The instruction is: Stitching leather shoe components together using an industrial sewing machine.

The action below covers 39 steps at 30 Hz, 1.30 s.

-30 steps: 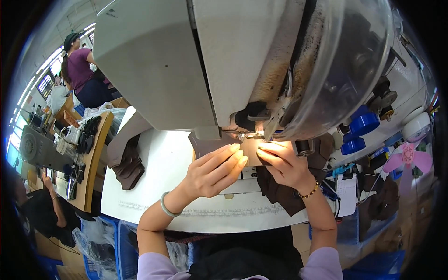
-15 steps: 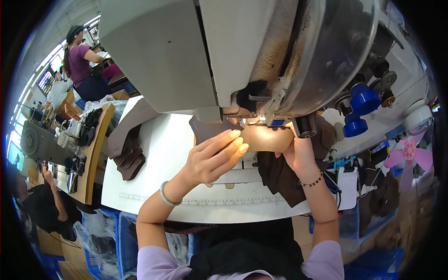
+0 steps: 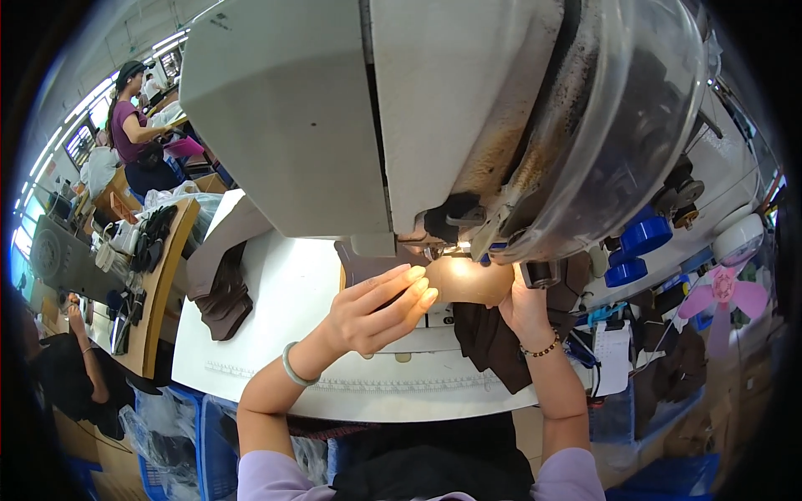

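A curved tan leather-like piece (image 3: 473,284) lies under the lit needle area of a sewing machine (image 3: 292,142). At its left edge, my left hand (image 3: 376,316) is closed, fingers pressed together; the thumb is mostly hidden. My right hand (image 3: 526,311) grips the piece's right end, partly behind a dark round machine knob (image 3: 540,274). Below it, dark brown cut pieces (image 3: 494,346) lie overlapping on the white worktable (image 3: 276,321). Just left of the needle area is a flat grey-brown piece (image 3: 376,260).
A stack of brown cut pieces (image 3: 219,292) lies at the table's left. Blue knobs (image 3: 645,236) and a pink fan (image 3: 723,288) are on the right. Blue crates (image 3: 215,451) stand below. Two other people work on the left, one in a purple top (image 3: 134,134).
The whole view has shifted, so the machine looms larger and sits lower. Both hands keep nearly the same place on the tan piece. The person in purple has turned slightly.
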### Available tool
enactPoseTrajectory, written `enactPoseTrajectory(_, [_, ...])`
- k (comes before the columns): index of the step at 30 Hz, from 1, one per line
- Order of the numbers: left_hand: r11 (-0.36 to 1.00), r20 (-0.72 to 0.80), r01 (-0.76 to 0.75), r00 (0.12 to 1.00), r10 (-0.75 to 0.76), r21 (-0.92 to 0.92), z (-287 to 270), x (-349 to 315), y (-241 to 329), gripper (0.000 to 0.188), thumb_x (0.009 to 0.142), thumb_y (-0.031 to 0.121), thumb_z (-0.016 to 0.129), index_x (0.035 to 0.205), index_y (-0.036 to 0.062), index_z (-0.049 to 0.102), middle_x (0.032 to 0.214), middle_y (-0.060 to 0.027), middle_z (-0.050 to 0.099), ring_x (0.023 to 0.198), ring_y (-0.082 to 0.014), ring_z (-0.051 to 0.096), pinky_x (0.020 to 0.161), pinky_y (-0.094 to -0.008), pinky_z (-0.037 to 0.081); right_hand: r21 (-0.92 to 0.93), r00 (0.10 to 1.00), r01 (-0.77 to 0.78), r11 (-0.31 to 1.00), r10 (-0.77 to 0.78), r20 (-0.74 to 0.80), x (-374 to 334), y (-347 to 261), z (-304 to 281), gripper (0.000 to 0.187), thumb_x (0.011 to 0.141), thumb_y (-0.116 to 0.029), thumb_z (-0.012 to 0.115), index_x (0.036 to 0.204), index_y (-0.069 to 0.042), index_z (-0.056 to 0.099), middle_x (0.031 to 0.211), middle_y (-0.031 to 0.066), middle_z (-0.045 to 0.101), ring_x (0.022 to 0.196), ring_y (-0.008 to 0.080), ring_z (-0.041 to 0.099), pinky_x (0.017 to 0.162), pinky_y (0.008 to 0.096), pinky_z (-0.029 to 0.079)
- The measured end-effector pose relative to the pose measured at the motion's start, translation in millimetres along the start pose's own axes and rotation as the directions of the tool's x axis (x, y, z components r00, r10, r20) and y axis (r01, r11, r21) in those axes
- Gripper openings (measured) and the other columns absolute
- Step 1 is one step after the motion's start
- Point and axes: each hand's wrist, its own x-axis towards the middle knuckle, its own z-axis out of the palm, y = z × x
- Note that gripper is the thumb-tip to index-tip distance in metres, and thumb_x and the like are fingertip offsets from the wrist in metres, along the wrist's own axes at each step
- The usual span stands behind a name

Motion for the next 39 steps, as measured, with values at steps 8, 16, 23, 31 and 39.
enactPoseTrajectory(8, [0.996, 0.073, 0.091, 0.993, -0.091, 0.006, -0.3, -0.1, -1.9, 0.022, 0.069, 0.007, 0.071, 0.091, 0.0037, 0.070, 0.095, -0.0042, 0.063, 0.099, -0.0234, 0.065, 0.086, -0.0346, 0.060, 0.055, 0.998, -0.018, 0.998, 0.021, -0.054, 10.2, -4.7, 5.7, 0.010, 0.100, -0.018, 0.046, 0.094, -0.011, 0.051, 0.076, 0.0031, 0.059, 0.056, 0.0132, 0.059, 0.044, 0.0280, 0.048])
enactPoseTrajectory(16, [0.987, 0.064, 0.158, 0.985, -0.160, 0.029, 6.2, -0.3, 7.3, 0.021, 0.068, 0.002, 0.068, 0.089, 0.0035, 0.068, 0.095, -0.0062, 0.061, 0.098, -0.0263, 0.065, 0.081, -0.0360, 0.058, 0.085, 0.985, -0.079, 0.993, 0.090, -0.147, 15.2, -2.5, 5.9, 0.020, 0.099, -0.017, 0.047, 0.082, -0.010, 0.055, 0.063, 0.0026, 0.059, 0.050, 0.0149, 0.058, 0.041, 0.0269, 0.046])
enactPoseTrajectory(23, [0.981, -0.003, 0.182, 0.983, -0.182, 0.065, 12.1, 3.5, 7.9, 0.020, 0.071, 0.003, 0.070, 0.091, 0.0030, 0.066, 0.097, -0.0102, 0.061, 0.092, -0.0259, 0.065, 0.070, -0.0346, 0.055, 0.240, 0.924, 0.086, 0.967, -0.168, 0.344, 36.2, 26.5, -36.0, 0.015, 0.100, -0.021, 0.050, 0.105, -0.009, 0.056, 0.092, 0.0053, 0.063, 0.071, 0.0147, 0.062, 0.050, 0.0262, 0.050])
enactPoseTrajectory(31, [0.978, -0.034, 0.200, 0.980, -0.198, 0.063, 15.6, -1.8, 6.6, 0.024, 0.071, 0.006, 0.073, 0.093, 0.0042, 0.065, 0.098, -0.0112, 0.062, 0.087, -0.0243, 0.064, 0.069, -0.0334, 0.054, 0.344, 0.980, 0.000, 0.939, -0.068, 0.187, 42.0, 29.7, -40.2, 0.026, 0.100, -0.022, 0.051, 0.118, -0.004, 0.056, 0.109, 0.0078, 0.064, 0.096, 0.0187, 0.066, 0.084, 0.0342, 0.060])
enactPoseTrajectory(39, [0.986, -0.035, 0.168, 0.985, -0.167, 0.015, 16.2, -7.6, -5.3, 0.025, 0.072, 0.009, 0.075, 0.096, 0.0072, 0.065, 0.099, -0.0104, 0.063, 0.079, -0.0210, 0.064, 0.066, -0.0303, 0.052, 0.243, 0.997, -0.004, 0.970, -0.013, 0.070, 44.6, 17.0, -23.7, 0.023, 0.099, -0.022, 0.053, 0.113, -0.004, 0.056, 0.103, 0.0077, 0.065, 0.085, 0.0160, 0.067, 0.064, 0.0273, 0.061])
